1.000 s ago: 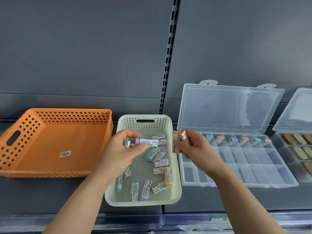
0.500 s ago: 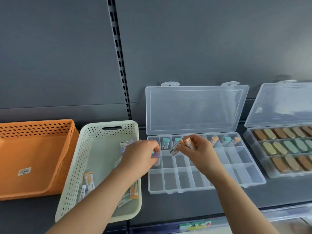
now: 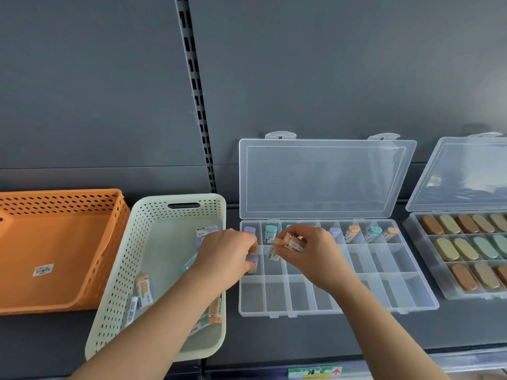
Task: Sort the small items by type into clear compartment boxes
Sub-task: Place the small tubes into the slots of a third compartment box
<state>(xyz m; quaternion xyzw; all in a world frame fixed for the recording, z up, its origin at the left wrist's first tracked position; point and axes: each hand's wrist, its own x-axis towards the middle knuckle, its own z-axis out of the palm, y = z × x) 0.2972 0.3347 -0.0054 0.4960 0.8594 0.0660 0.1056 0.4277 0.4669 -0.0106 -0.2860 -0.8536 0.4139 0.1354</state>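
A clear compartment box (image 3: 406, 286) lies open on the shelf, its back row holding purple, teal and orange capped tubes (image 3: 351, 233). My left hand (image 3: 223, 256) holds a purple capped tube (image 3: 251, 260) at the box's left middle compartment. Over the second column my right hand (image 3: 310, 249) pinches two orange capped tubes (image 3: 288, 242). A pale green perforated basket (image 3: 123, 283) to the left holds several more labelled tubes (image 3: 144, 290).
An orange perforated basket (image 3: 55, 256) stands at far left. At the right edge a second open clear box (image 3: 439, 270) holds rows of brown, yellow and green oval items. A dark slotted upright (image 3: 196, 94) runs up the grey back panel. The shelf front edge is near.
Both hands moved from over the green basket to the clear box. The left hand's purple tube now sits low at the left middle compartment; the view shifted right.
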